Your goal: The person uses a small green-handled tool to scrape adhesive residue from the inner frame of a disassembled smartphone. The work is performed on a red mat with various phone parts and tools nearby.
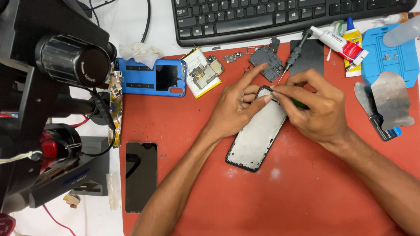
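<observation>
An open phone frame with a pale grey inner face and black rim lies tilted on the red work mat. My left hand rests on the frame's top left corner, index finger stretched out, thumb on the top edge. My right hand pinches the frame's top right corner and seems to hold a small green tool; its tip is hidden by my fingers.
A blue phone back cover, a circuit board with battery, black plastic parts and a screwdriver lie at the mat's far side. A dark screen panel lies front left. Keyboard, glue tubes, microscope surround.
</observation>
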